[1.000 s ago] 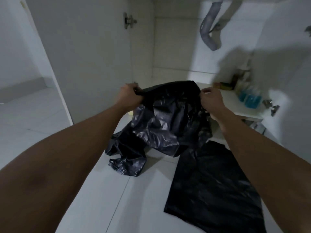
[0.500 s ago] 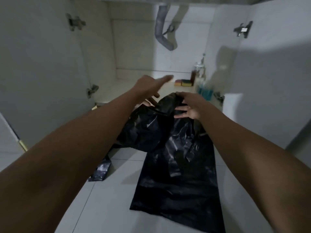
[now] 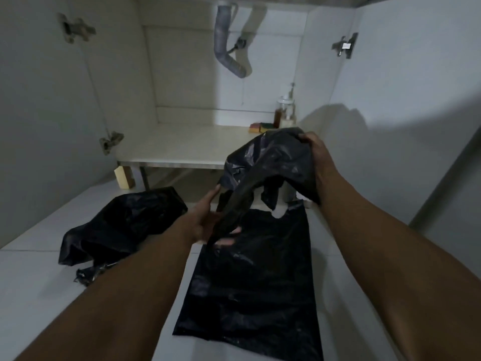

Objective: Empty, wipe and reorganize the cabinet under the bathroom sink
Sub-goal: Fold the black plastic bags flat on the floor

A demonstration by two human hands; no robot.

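Observation:
I am in front of the open cabinet under the sink; its white shelf [image 3: 182,147] is bare on the left. A crumpled black plastic bag [image 3: 270,162] hangs in the air before it. My right hand [image 3: 316,155] grips its upper right end. My left hand [image 3: 208,222] holds its lower hanging part, with the plastic draped over the fingers. Below them a second black bag [image 3: 250,282] lies flat on the tiled floor. A third black bag [image 3: 122,225] sits bunched on the floor to the left.
Two sponges [image 3: 260,127] and a pump bottle [image 3: 286,110] stand at the shelf's back right. A grey drain pipe [image 3: 226,45] hangs from above. Both doors stand open, left door [image 3: 46,113] and right door [image 3: 406,100]. A small tan block [image 3: 124,177] sits under the shelf's left corner.
One bunched bag now lies on the floor at the left. My right hand has lifted another bag up, and my left hand has dropped from reaching forward to hold its lower end.

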